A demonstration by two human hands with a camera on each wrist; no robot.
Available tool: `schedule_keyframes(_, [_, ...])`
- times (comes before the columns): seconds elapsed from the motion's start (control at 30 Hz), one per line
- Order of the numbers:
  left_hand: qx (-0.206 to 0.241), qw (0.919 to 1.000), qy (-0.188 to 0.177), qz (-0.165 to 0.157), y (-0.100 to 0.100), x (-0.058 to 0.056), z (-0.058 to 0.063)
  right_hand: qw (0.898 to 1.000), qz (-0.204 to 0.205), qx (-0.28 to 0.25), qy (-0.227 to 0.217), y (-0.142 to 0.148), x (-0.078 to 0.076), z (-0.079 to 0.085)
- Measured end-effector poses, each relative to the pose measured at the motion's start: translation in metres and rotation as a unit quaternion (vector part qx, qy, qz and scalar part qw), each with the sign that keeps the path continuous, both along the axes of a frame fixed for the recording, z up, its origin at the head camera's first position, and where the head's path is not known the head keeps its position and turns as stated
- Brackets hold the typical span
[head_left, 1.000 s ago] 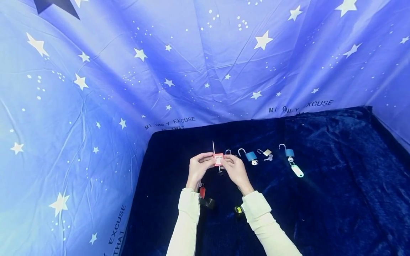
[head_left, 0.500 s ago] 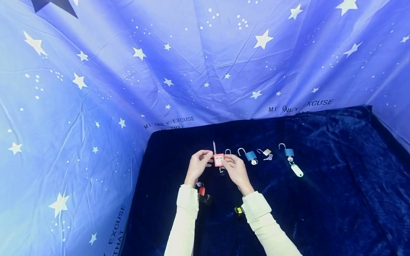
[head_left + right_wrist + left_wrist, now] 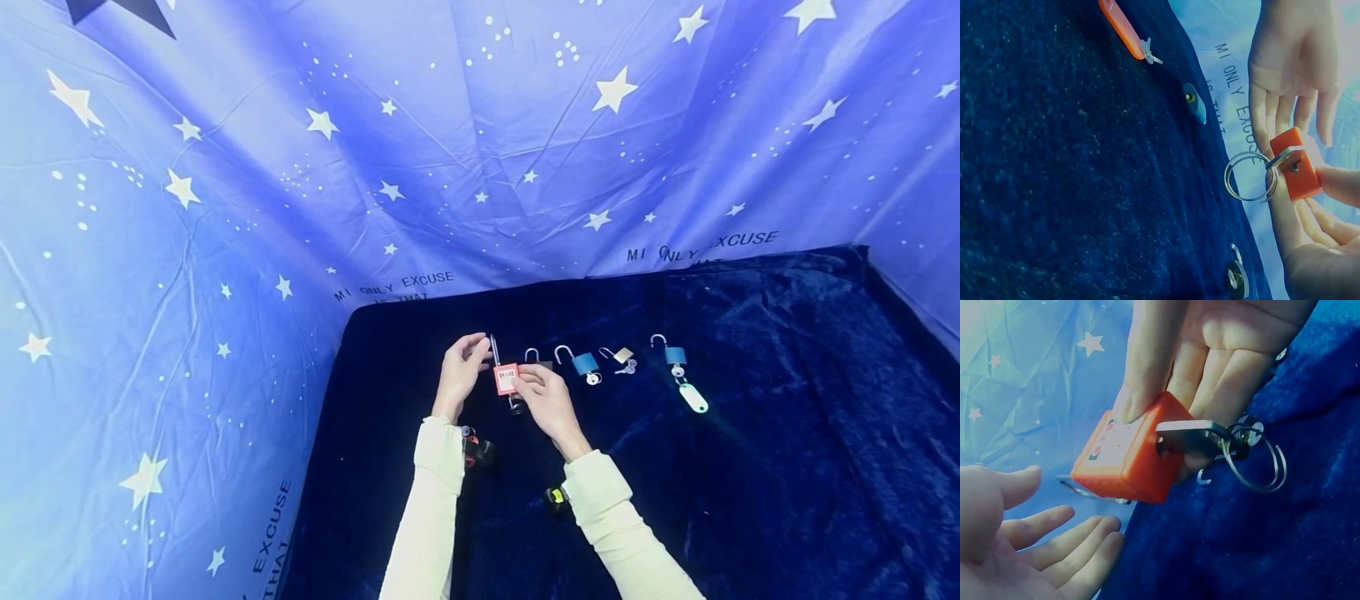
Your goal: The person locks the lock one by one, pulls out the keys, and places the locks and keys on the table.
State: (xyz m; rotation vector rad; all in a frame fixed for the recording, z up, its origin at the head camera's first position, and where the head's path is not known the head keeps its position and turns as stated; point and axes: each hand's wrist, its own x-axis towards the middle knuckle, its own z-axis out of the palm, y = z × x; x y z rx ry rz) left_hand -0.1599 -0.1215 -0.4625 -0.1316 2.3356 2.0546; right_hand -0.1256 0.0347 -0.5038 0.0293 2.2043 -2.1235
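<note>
My right hand (image 3: 551,404) pinches a red padlock (image 3: 507,379) by its body, thumb on the white label. The thin shackle (image 3: 494,350) sticks up from one side of it. In the left wrist view a key (image 3: 1191,429) with a wire split ring (image 3: 1254,467) sits in the padlock's underside. My left hand (image 3: 459,375) is beside the shackle, and in the left wrist view its fingers (image 3: 1063,553) are extended and hold nothing. Whether a fingertip touches the shackle is hard to tell.
To the right on dark blue velvet lie a blue padlock (image 3: 585,363), a small brass padlock (image 3: 624,355) with keys and another blue padlock (image 3: 675,356) with a pale tag (image 3: 693,398). A red key tag (image 3: 1124,31) lies near my left wrist. A starry cloth (image 3: 480,150) hangs behind.
My left hand has let go of the red padlock and moved up and left, alongside the shackle. The padlock has shifted slightly left and down in my right hand.
</note>
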Motion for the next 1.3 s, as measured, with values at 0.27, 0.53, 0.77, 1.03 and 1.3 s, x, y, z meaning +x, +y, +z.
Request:
schedule_keyframes(0.27, [0.024, 0.9995, -0.002, 0.021, 0.004, -0.0076, -0.0137, 1.0, 0.007, 0.0, 0.001, -0.0011, 0.0004, 0.0005])
schedule_keyframes(0.53, [0.022, 0.9997, 0.005, 0.009, 0.0066, -0.0078, -0.0098, 1.0, 0.009, -0.004, 0.001, -0.0026, 0.0003, 0.0013])
schedule_keyframes(0.77, [0.031, 0.9994, 0.011, -0.008, 0.0066, -0.0086, -0.0124, 1.0, 0.011, -0.005, -0.004, -0.0027, 0.0004, 0.001])
schedule_keyframes(1.03, [0.038, 0.999, 0.019, -0.011, 0.0072, -0.0074, -0.0111, 1.0, 0.016, -0.003, 0.001, -0.0035, 0.0012, 0.0004])
schedule_keyframes(1.3, [0.043, 0.9987, 0.022, -0.015, 0.0071, -0.0077, -0.0099, 0.998, 0.018, -0.021, 0.063, -0.0024, 0.0044, -0.0048])
